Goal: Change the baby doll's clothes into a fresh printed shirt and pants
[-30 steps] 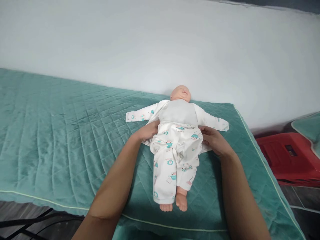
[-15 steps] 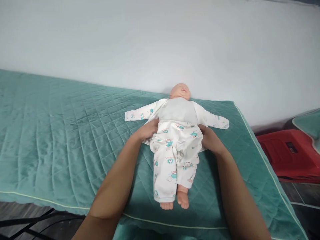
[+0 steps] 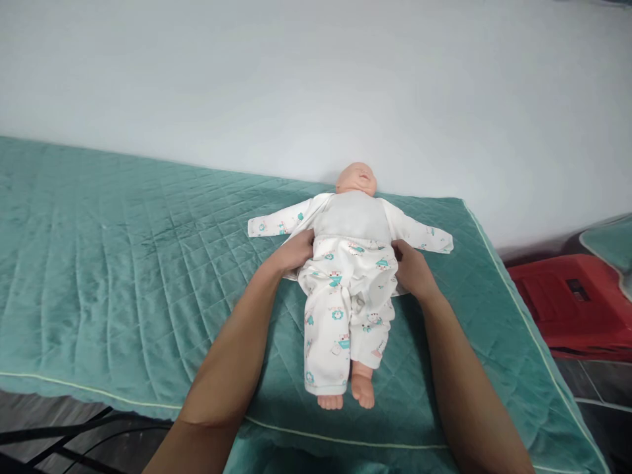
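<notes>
A baby doll (image 3: 356,178) lies on its back, head toward the wall, feet toward me. It wears white printed pants (image 3: 328,316) and a white printed jacket (image 3: 419,234) spread open, sleeves stretched out to both sides. Its grey-white cloth torso (image 3: 353,214) shows bare between the jacket fronts. My left hand (image 3: 296,251) is closed on the pants' waistband at the doll's left-hand side in view. At the opposite side of the waist, my right hand (image 3: 412,266) grips the waistband too. Fingertips of both hands are partly hidden by cloth. The pants' legs end above the doll's feet.
A green quilted cover (image 3: 123,283) lies under the doll, its pale-piped edge close to me. Behind stands a white wall (image 3: 247,85). A red plastic stool (image 3: 573,303) is at the right, and black metal bars (image 3: 54,438) show at the lower left.
Both hands stay at the pants' waist, with the waistband pulled very slightly up toward the doll's chest. The doll lies in nearly the same place.
</notes>
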Motion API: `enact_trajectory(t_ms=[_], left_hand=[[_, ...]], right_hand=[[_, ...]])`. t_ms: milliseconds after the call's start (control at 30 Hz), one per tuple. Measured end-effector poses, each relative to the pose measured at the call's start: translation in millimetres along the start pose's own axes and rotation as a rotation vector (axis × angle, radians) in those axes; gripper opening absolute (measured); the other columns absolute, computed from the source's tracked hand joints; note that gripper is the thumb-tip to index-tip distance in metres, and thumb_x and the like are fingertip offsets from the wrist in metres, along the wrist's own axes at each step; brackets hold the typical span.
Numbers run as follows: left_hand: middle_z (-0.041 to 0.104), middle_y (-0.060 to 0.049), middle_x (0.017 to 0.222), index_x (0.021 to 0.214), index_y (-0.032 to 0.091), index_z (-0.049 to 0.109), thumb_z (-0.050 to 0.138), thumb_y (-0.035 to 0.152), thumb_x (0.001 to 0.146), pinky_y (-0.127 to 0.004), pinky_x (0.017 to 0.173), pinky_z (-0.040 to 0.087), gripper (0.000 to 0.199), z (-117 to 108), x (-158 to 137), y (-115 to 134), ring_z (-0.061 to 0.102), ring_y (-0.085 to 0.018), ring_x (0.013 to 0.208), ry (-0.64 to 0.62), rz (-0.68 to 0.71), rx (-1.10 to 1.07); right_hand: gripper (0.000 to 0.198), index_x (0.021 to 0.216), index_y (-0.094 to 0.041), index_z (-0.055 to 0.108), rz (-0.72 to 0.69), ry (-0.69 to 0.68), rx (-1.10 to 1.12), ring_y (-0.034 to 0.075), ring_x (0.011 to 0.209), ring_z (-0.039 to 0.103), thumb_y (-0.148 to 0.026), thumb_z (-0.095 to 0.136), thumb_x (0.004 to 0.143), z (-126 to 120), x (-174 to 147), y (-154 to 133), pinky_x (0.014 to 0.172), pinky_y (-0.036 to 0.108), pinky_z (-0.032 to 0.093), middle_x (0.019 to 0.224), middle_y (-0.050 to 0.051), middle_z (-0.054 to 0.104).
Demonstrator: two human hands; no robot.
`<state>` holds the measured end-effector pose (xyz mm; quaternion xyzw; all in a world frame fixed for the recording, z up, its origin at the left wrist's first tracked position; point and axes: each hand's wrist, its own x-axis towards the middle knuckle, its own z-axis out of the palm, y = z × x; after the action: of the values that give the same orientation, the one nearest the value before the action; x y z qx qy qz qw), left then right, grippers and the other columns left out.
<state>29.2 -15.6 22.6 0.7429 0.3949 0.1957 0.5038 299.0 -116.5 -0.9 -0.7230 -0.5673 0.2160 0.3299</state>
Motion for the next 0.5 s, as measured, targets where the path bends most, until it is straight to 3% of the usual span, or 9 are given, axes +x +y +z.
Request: enact_trajectory(t_ms=[133,333,500], left_hand=[[0.077,-0.007,0.106,0.106,0.016,0.072,0.064,0.018,0.063,-0.036,0.105,0.047,0.043,-2,-1,4,0.063,-0.03,0.117,-0.026,0.045,-0.012],[0.076,-0.011,0.109,0.118,0.014,0.068,0.076,0.029,0.063,-0.038,0.092,0.055,0.058,18,-1,4,0.069,-0.03,0.107,0.036,0.035,-0.483],[0.078,-0.012,0.096,0.11,0.01,0.072,0.083,0.034,0.058,-0.04,0.085,0.058,0.058,24,2,2,0.072,-0.031,0.096,0.066,-0.031,-0.625]], right_hand=[[0.021,0.093,-0.02,0.065,-0.022,-0.03,0.087,0.022,0.082,0.06,-0.031,0.062,0.076,-2,0,-6,0.075,0.033,0.044,0.086,0.004,0.071],[0.024,0.091,-0.022,0.063,-0.03,0.034,0.343,0.027,0.092,0.062,-0.035,0.069,0.072,-8,-6,-26,0.081,0.037,0.049,0.092,0.006,0.072],[0.026,0.087,-0.023,0.064,-0.035,0.031,0.563,0.026,0.093,0.064,-0.04,0.075,0.07,-5,-6,-30,0.083,0.039,0.051,0.092,0.005,0.072]])
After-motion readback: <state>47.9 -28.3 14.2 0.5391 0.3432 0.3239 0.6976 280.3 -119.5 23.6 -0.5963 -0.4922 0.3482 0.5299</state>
